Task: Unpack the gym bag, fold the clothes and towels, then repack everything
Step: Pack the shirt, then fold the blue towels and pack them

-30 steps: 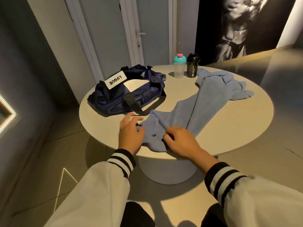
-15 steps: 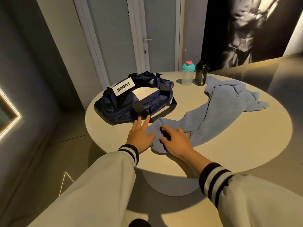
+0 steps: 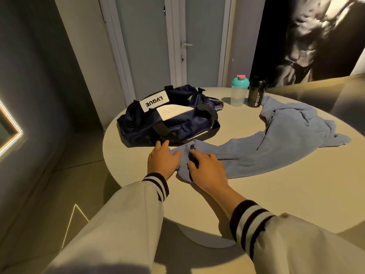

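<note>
Blue towel (image 3: 276,143) end pressed by flat left hand (image 3: 163,161), bunched under curled right hand (image 3: 206,169).

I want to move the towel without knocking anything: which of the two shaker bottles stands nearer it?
The black shaker bottle, beside the far end of the light blue towel; the clear shaker bottle with the teal lid stands farther left.

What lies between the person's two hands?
The bunched near end of the blue towel; left hand rests against it, right hand grips it. Head view.
</note>
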`<state>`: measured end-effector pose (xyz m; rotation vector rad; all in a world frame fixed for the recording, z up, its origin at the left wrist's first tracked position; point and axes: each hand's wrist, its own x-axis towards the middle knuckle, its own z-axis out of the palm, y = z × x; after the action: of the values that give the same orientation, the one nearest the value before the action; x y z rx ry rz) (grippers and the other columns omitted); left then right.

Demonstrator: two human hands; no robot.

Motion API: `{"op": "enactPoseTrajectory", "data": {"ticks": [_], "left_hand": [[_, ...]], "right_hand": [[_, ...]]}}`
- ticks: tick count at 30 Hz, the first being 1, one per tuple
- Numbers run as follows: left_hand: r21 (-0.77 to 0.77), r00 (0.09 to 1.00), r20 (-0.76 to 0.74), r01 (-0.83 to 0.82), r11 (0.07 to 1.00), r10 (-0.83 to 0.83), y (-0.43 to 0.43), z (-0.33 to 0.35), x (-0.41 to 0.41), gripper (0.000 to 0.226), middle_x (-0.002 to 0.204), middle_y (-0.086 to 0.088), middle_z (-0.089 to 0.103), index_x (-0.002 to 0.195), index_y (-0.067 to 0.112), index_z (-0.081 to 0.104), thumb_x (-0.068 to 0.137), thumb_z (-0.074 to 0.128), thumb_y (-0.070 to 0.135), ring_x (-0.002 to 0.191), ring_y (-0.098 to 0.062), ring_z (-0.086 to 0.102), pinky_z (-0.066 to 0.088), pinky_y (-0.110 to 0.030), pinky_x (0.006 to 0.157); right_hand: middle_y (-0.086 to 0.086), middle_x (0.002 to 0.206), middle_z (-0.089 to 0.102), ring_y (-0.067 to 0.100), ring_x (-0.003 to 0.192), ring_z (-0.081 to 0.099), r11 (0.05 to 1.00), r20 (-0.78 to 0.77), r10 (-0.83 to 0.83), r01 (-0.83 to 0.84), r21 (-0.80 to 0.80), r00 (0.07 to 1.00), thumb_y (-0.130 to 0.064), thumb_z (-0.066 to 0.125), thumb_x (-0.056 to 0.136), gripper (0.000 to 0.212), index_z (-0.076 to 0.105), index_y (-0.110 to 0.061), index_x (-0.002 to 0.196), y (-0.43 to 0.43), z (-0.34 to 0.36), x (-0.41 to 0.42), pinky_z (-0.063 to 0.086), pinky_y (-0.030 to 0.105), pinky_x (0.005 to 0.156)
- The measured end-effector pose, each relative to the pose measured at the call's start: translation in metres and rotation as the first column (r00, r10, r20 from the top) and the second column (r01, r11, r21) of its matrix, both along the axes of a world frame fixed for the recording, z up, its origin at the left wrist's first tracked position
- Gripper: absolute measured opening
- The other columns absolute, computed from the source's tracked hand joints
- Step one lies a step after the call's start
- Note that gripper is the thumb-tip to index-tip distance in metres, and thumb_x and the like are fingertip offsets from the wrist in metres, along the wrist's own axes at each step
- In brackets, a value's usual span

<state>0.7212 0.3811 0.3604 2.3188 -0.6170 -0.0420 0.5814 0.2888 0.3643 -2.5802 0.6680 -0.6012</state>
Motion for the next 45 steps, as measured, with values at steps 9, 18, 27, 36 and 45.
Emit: {"op": "enactPoseTrajectory", "data": {"ticks": [9, 18, 27, 36, 45], "left_hand": [[-0.111, 0.985, 0.127, 0.129, 0.985, -0.114, 0.021, 0.0, -0.062, 0.013, 0.09, 0.002, 0.06, 0.085, 0.028, 0.053, 0.089, 0.065, 0.029, 0.085, -0.022, 0.06, 0.057, -0.043, 0.076], [-0.064, 0.971, 0.042, 0.236, 0.97, -0.234, 0.025, -0.011, -0.121, 0.022, 0.116, 0.003, 0.067, 0.106, 0.029, 0.077, 0.098, 0.057, 0.033, 0.106, -0.022, 0.057, 0.054, -0.045, 0.093], [-0.265, 0.988, -0.142, 0.02, 0.964, -0.059, 0.022, 0.004, -0.13, 0.05, 0.123, -0.011, 0.063, 0.126, 0.03, 0.063, 0.081, 0.056, 0.051, 0.109, -0.033, 0.062, 0.052, -0.053, 0.096], [-0.108, 0.986, -0.03, 0.162, 0.981, -0.166, 0.046, 0.005, -0.13, 0.021, 0.111, -0.007, 0.068, 0.118, 0.026, 0.059, 0.097, 0.06, 0.03, 0.103, -0.03, 0.064, 0.052, -0.05, 0.096], [-0.387, 0.988, -0.133, -0.128, 0.913, 0.082, 0.063, 0.015, -0.118, 0.031, 0.129, -0.008, 0.062, 0.124, 0.014, 0.068, 0.106, 0.043, 0.011, 0.119, -0.028, 0.058, 0.046, -0.024, 0.091]], "right_hand": [[-0.001, 0.083, 0.068, 0.02, 0.078, 0.059, 0.999, 0.084, 0.004, -0.008, 0.044, 0.996, -0.025, 0.047, 0.094, 0.02, 0.067, -0.023, 0.09, 0.003, -0.011, -0.017, 0.048, 0.042, 0.075], [-0.003, 0.111, 0.064, 0.022, 0.107, 0.052, 0.994, -0.07, -0.013, 0.005, -0.107, 0.997, -0.04, 0.034, 0.099, 0.036, 0.068, -0.028, 0.105, 0.007, -0.006, -0.076, 0.036, 0.042, 0.091], [-0.003, 0.104, 0.063, 0.021, 0.095, 0.047, 0.989, -0.015, -0.072, 0.07, -0.134, 0.997, -0.04, 0.035, 0.095, 0.041, 0.071, -0.027, 0.109, -0.008, -0.015, -0.134, 0.041, 0.04, 0.081], [-0.009, 0.126, 0.063, 0.018, 0.115, 0.049, 0.986, -0.027, 0.064, -0.068, -0.152, 0.998, -0.046, 0.039, 0.101, 0.036, 0.064, -0.035, 0.125, -0.006, -0.012, -0.133, 0.027, 0.04, 0.096], [-0.008, 0.137, 0.057, 0.013, 0.124, 0.049, 0.954, -0.051, 0.23, -0.235, -0.186, 0.972, -0.053, 0.033, 0.101, 0.047, 0.057, -0.031, 0.135, 0.0, -0.013, -0.134, 0.025, 0.038, 0.114]]}}
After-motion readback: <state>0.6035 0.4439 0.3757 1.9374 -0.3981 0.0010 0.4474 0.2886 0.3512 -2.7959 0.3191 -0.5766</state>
